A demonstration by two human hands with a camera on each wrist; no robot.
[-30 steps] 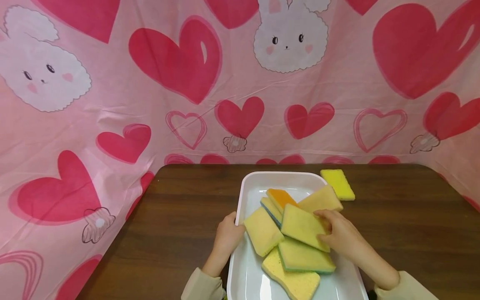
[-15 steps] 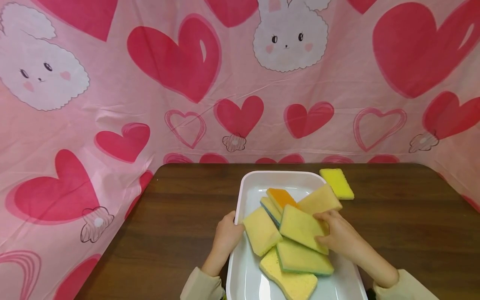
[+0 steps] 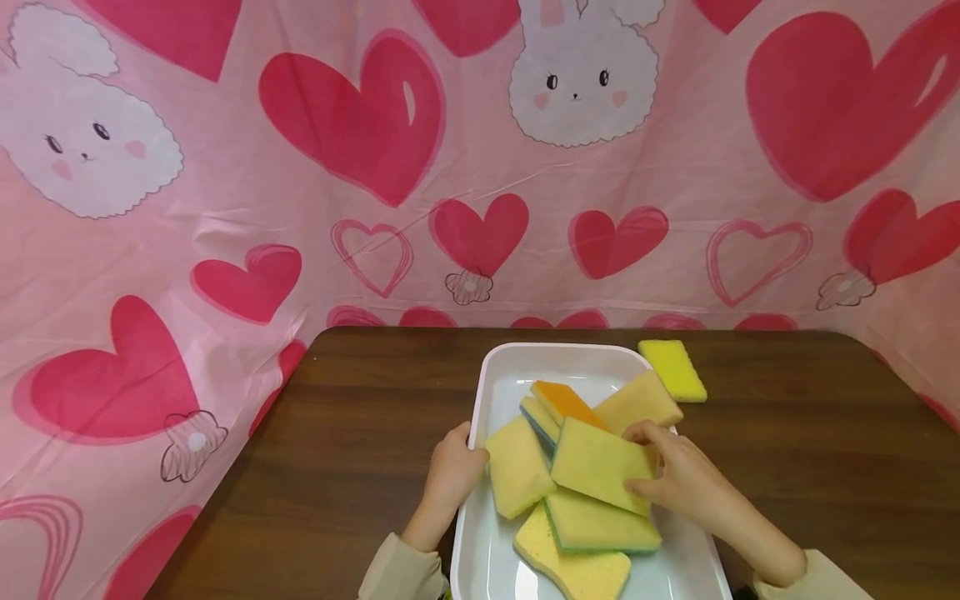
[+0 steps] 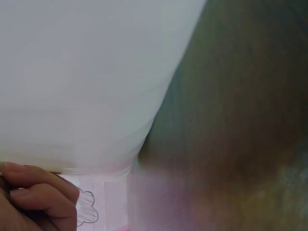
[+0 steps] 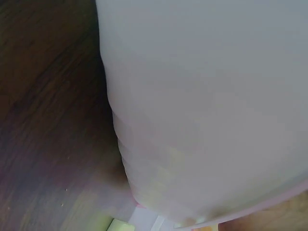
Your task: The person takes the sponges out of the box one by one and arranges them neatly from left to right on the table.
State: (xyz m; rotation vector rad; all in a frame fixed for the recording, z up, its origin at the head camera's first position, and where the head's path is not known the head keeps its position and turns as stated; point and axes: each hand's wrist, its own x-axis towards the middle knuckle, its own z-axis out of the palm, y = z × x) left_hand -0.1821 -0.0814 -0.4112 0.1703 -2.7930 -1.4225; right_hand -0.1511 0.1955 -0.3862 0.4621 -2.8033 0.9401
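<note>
"Along the right side of the tray (image 3: 562, 345), what are the fingers doing?"

"On the right hand (image 3: 682, 471) they are bent over the right end of the top sponge (image 3: 600, 467), a flat yellow one, with thumb and fingertips gripping it. It lies tilted on top of the pile inside the white tray."

"And the left hand (image 3: 454, 465)?"

"Its fingers are curled on the tray's left rim, holding it; the left wrist view shows them bent against the outer wall. The thumb tip is right by the pale sponge (image 3: 519, 467)."

"What surrounds the top sponge?"

"Beyond it, an orange sponge (image 3: 564, 403) and a blue-backed sponge (image 3: 542, 419). Towards the wearer, a green-backed sponge (image 3: 600, 525), partly over a waisted sponge (image 3: 573, 567). On the far right, a beige sponge (image 3: 639, 404) leans across the rim."

"Further out?"

"A bright yellow sponge (image 3: 673, 371) lies on the dark wooden bench (image 3: 360, 433), just beside the tray's far right corner. Light sleeves (image 3: 402, 570) cover both forearms."

"Any printing?"

"Pictures, on the pink cloth (image 3: 480, 158) behind: red hearts, outlined hearts, white rabbit heads and sketched flowers. The right wrist view is mostly blurred white wall of the tray."
</note>
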